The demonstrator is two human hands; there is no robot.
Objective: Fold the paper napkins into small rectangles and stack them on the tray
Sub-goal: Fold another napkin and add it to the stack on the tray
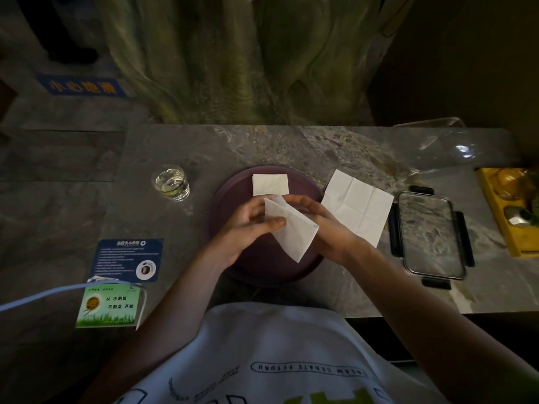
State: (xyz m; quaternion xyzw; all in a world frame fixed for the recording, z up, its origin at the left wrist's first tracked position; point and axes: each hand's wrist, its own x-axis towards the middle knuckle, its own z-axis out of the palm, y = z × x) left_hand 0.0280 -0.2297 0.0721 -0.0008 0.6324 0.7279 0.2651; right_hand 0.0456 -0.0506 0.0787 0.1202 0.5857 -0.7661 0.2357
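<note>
Left hand (pixel 250 225): thumb pressed onto the face of a half-folded napkin (pixel 294 228), fingers curled behind it, so it pinches the sheet. Right hand (pixel 326 225): fingers lie fairly straight along the napkin's far edge and underside, supporting it. Its thumb is hidden by the paper. The sheet is held tilted, above the middle of the tray (pixel 262 266).

Surface: grey, veined stone table (pixel 291 144), dimly lit. Beyond the table, past the tray's far side, stands a greenish, rock-like textured wall. Far to the tray's left, a grey tiled floor carries a blue floor sign (pixel 84 87) with yellow characters. A white printed shirt fills the near edge of the view.

Counts:
- Tray: 1, round, dark purple, at the table's centre.
- Napkins: 3. One is in the hands. One folded napkin (pixel 270 185), a small rectangle, lies flat on the tray's far part. One opened napkin (pixel 357 205), creased into squares, lies on the table touching the tray's right rim.
- Glass of water (pixel 172 183): 1, left of the tray, apart from it.
- Cards: 2, both near-left of the tray. The blue card (pixel 128 259) sits closer and the green card (pixel 109 306) nearer the table edge.
- Clip-lock lid (pixel 431 234): 1, right of the tray, just beyond the opened napkin.
- Clear container (pixel 443 147): 1, far-right of the tray.
- Yellow box (pixel 507 205): 1, at the right edge, contents unclear.
- Pale cable (pixel 43 295): 1, running to the green card.
</note>
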